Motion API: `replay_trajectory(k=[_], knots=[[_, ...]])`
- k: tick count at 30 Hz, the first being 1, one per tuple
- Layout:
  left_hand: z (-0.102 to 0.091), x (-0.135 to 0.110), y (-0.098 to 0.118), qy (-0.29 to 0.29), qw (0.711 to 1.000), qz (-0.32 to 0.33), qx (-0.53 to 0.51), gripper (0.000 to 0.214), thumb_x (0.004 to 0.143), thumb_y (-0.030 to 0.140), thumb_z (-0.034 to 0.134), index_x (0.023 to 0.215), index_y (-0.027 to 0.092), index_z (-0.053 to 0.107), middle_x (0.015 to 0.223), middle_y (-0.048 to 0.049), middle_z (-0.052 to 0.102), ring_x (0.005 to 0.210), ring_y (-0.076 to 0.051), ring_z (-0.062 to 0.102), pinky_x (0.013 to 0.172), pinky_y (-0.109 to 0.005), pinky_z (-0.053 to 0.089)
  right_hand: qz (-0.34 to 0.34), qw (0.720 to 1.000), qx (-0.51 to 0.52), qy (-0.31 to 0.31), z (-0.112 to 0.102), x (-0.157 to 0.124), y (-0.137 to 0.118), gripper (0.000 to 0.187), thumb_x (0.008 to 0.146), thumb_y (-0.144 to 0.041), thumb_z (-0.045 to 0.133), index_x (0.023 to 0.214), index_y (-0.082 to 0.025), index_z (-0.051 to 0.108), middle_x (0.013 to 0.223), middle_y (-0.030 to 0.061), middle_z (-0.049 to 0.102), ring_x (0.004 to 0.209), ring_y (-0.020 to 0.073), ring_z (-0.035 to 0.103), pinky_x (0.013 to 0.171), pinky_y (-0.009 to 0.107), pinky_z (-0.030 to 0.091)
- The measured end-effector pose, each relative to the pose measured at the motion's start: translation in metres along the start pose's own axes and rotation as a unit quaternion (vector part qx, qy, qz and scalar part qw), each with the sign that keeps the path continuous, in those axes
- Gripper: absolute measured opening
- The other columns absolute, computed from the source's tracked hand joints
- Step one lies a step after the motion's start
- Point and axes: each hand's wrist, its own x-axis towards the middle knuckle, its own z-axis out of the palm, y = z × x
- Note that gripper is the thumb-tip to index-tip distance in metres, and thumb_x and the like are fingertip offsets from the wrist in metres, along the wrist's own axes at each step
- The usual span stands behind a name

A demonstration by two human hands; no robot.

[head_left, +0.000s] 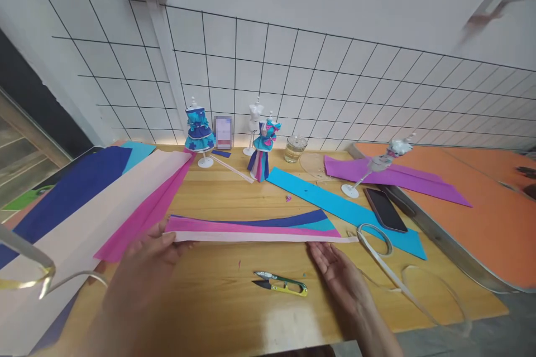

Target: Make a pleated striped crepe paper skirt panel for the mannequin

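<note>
A fan of layered coloured strips (251,227), paper or cloth, stretches across the middle of the table in navy, turquoise, magenta and pale pink. My left hand (151,251) pinches its left end between thumb and fingers. Palm up, my right hand (337,276) has its fingers stretched out at the strips' lower edge near the right end; the fingertips partly pass under it. Between my hands, below the strips, lie yellow-handled thread snips (282,283). A roll of narrow white tape (387,248) rests just past the strips' right end, its loose tail curling toward the front edge.
Wide coloured sheets (96,201) cover the table's left. Behind stand dressed mini mannequins (200,131) (264,148), a bare one (255,117) and a glass (295,149). On the right are a blue strip (335,201), a phone (385,209), a tilted-looking mannequin (379,164) and purple sheets (419,181).
</note>
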Motion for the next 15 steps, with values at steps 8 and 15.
replay_trajectory(k=[8, 15], knots=[[-0.002, 0.002, 0.001, 0.009, 1.000, 0.001, -0.003, 0.004, 0.065, 0.018, 0.065, 0.068, 0.017, 0.066, 0.077, -0.0044, 0.067, 0.081, -0.021, 0.060, 0.073, -0.034, 0.052, -0.037, 0.999, 0.019, 0.030, -0.010, 0.015, -0.017, 0.015, 0.080, -0.008, 0.046, 0.089, -0.011, 0.058, 0.087, 0.0089, 0.069, 0.089, 0.0165, 0.064, 0.084, 0.031, 0.051], [0.000, 0.001, 0.002, 0.026, 0.999, -0.013, 0.025, 0.005, 0.064, 0.021, 0.066, 0.065, 0.017, 0.063, 0.072, -0.0030, 0.065, 0.081, -0.021, 0.060, 0.075, -0.033, 0.051, -0.063, 0.996, -0.018, 0.054, -0.016, 0.026, -0.024, 0.009, 0.075, -0.011, 0.060, 0.080, -0.018, 0.059, 0.071, -0.0014, 0.069, 0.070, 0.0112, 0.067, 0.070, 0.023, 0.057]])
